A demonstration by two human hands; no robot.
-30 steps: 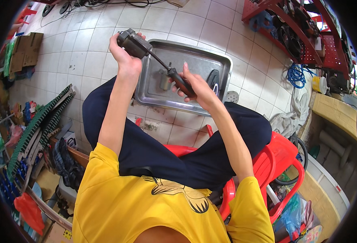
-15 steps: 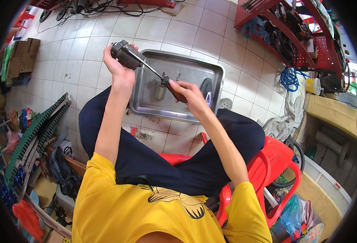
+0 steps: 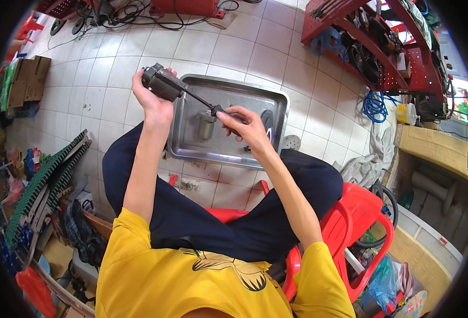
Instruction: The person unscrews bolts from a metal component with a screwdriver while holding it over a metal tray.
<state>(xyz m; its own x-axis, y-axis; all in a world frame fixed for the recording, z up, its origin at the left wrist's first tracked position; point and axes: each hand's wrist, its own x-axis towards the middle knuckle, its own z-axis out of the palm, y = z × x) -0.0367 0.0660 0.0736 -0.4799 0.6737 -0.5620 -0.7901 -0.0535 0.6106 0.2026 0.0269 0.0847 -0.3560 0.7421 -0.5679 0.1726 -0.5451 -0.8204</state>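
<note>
Gripped in my left hand (image 3: 152,102) is a dark metal cylindrical motor-like part (image 3: 163,84), held over the left side of a steel tray (image 3: 257,94). My right hand (image 3: 243,123) is closed on the handle of a long screwdriver (image 3: 197,96), whose shaft reaches diagonally to the lower end of the part. In the tray stands a smaller silvery cylindrical part (image 3: 207,125), below the shaft. A black tool (image 3: 267,117) lies at the tray's right, partly behind my right hand.
A red perforated rack (image 3: 413,66), blue hose (image 3: 374,108) and cables (image 3: 158,21) are farther out. A perforated disc (image 3: 291,141) lies beside the tray. Red plastic chairs (image 3: 361,206) are under and right of me. Cardboard (image 3: 28,82) and clutter (image 3: 43,185) fill the left.
The whole view has shifted, so hands and tray appear lower. My right thumb has come down from raised onto the handle. The part and screwdriver stay in my hands.
</note>
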